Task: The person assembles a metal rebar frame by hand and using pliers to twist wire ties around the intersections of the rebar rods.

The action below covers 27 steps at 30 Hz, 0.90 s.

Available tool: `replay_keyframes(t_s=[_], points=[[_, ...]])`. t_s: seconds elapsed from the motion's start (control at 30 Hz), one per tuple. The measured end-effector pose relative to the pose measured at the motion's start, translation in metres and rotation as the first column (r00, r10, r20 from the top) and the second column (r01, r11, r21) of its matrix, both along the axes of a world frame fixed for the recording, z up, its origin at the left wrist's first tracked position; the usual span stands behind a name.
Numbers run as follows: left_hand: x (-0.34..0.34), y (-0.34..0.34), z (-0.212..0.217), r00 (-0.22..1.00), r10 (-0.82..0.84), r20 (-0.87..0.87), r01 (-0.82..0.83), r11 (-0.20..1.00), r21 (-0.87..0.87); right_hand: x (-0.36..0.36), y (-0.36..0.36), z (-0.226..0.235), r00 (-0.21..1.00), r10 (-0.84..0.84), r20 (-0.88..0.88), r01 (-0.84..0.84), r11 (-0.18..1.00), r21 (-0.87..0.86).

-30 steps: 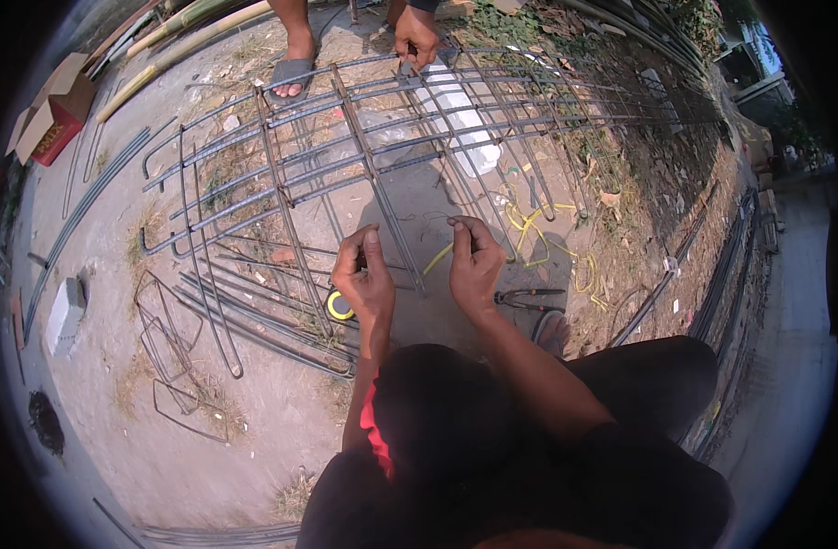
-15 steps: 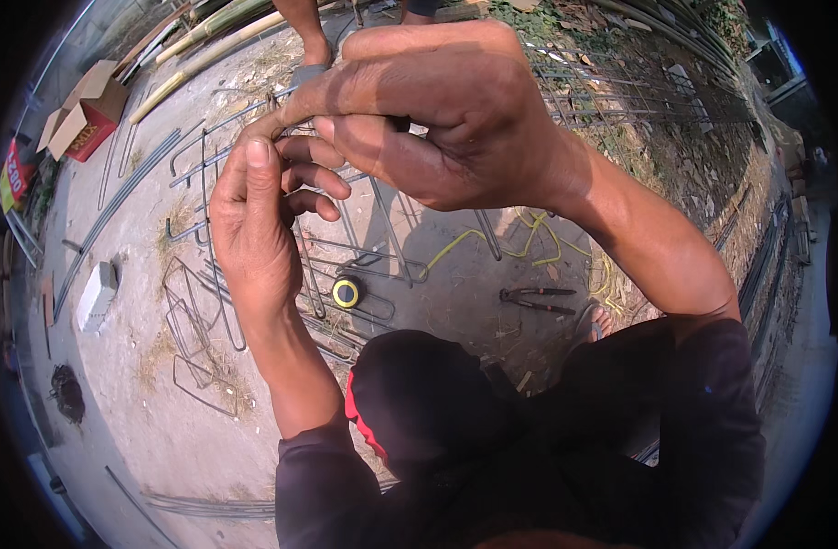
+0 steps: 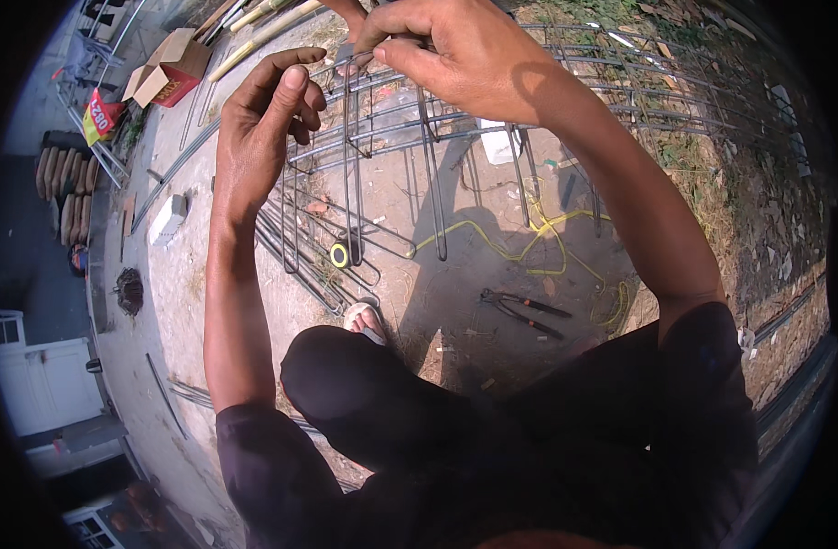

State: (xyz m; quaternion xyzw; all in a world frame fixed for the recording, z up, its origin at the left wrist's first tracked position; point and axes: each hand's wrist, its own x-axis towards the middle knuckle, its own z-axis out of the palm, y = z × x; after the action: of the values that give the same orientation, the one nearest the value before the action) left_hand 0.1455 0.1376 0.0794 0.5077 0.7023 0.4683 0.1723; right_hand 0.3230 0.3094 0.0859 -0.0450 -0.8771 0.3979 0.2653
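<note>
Bright sunlight fell on a bare dirt and concrete ground (image 3: pixel 208 302), throwing hard shadows. At the upper left of the frame an open cardboard box (image 3: pixel 167 73) lay near long poles (image 3: pixel 254 18). A white block (image 3: pixel 169 220) sat left of centre. White doors (image 3: pixel 34 384) stood at the lower left. Dry grass and rubble (image 3: pixel 739 174) covered the right side.

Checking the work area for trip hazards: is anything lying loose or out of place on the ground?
Yes. A yellow cord lies tangled across the dirt under the rebar cage, and a pair of pliers sits loose on the ground near the person's foot. A tape roll lies among the bars.
</note>
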Motion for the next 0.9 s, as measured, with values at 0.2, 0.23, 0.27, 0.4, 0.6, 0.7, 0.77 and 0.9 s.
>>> replay_keyframes(t_s=[0.2, 0.23, 0.27, 0.4, 0.6, 0.7, 0.77, 0.9], points=[[-0.026, -0.001, -0.093, 0.941, 0.321, 0.112, -0.267, 0.901, -0.341, 0.012, 0.05, -0.039, 0.973, -0.154, -0.175, 0.157, 0.988, 0.004], [-0.023, 0.01, -0.112, 0.935, 0.327, 0.137, -0.267, 0.904, -0.335, 0.014, 0.058, -0.042, 0.965, -0.224, -0.135, 0.233, 0.97, 0.061], [-0.02, 0.021, -0.127, 0.937, 0.338, 0.089, -0.293, 0.899, -0.324, 0.014, 0.062, -0.049, 0.955, -0.251, -0.155, 0.266, 0.96, 0.086], [-0.021, 0.055, -0.189, 0.951, 0.291, -0.107, -0.31, 0.874, -0.375, 0.022, 0.064, -0.069, 0.957, -0.262, -0.127, 0.279, 0.951, 0.137], [-0.011, 0.072, -0.249, 0.945, 0.32, 0.072, -0.3, 0.932, -0.201, 0.044, 0.082, -0.089, 0.906, -0.422, 0.031, 0.409, 0.891, 0.197], [-0.015, 0.064, -0.258, 0.948, 0.317, -0.001, -0.314, 0.938, -0.147, 0.043, 0.06, -0.088, 0.868, -0.47, 0.16, 0.431, 0.874, 0.225], [-0.009, 0.063, -0.252, 0.95, 0.307, -0.055, -0.312, 0.942, -0.125, 0.033, 0.039, -0.101, 0.842, -0.503, 0.196, 0.421, 0.839, 0.346], [-0.004, 0.061, -0.236, 0.91, 0.278, -0.307, -0.347, 0.916, -0.199, -0.014, 0.007, -0.125, 0.871, -0.43, 0.236, 0.365, 0.89, 0.275]])
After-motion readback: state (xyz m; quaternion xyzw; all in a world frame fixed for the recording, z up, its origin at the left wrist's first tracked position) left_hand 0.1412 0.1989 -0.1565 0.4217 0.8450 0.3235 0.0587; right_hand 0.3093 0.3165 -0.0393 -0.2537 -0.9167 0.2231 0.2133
